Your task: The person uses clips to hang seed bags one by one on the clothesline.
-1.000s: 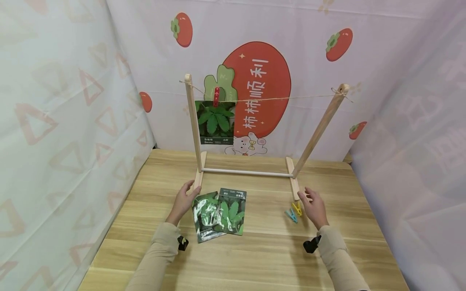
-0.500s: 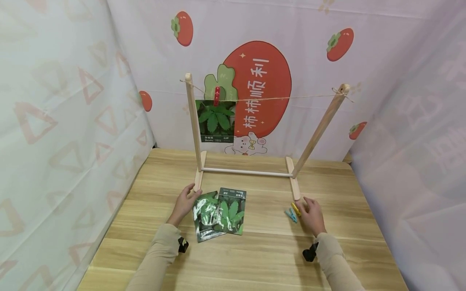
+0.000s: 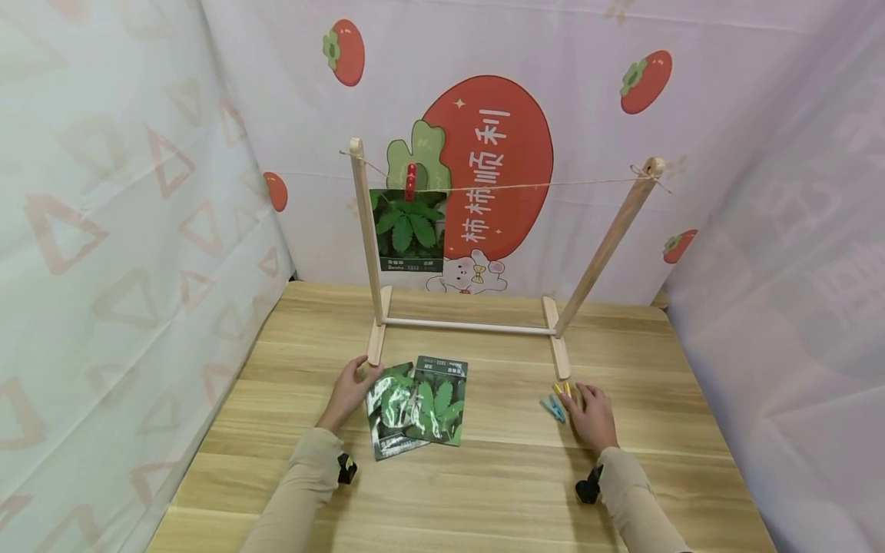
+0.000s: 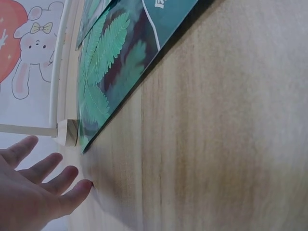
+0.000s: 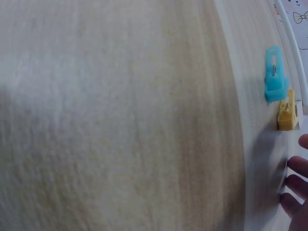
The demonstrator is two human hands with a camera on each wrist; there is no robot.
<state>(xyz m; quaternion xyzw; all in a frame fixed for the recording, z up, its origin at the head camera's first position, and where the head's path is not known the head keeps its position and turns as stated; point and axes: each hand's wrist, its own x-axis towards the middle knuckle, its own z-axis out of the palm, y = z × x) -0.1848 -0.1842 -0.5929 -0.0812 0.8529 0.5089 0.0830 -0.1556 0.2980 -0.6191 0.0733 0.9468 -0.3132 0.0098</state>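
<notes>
My left hand [image 3: 349,393] rests low at the front end of the stand's left foot, beside two overlapping glossy leaf-print packets. In the left wrist view its fingers [image 4: 72,197] are spread and hold nothing, close to a packet [image 4: 108,79]. My right hand [image 3: 592,415] is just right of a yellow clothespin [image 5: 287,113] and a light blue clothespin [image 3: 553,408] lying on the table. Its loosely bent fingers [image 5: 299,166] show apart from both in the right wrist view. The right-hand packet [image 3: 439,407] lies partly over the left one [image 3: 387,418].
A wooden stand with two posts [image 3: 608,238] and a white crossbar [image 3: 470,326] rises behind the hands. Along its string [image 3: 525,186], a red clothespin [image 3: 411,183] holds up another leaf-print packet [image 3: 409,234]. Printed cloth [image 3: 581,46] walls the wooden table [image 3: 498,499].
My right hand has come down toward me, to the table beside the yellow clothespin. The left hand has drawn slightly back from the stand's foot. The packets lie still.
</notes>
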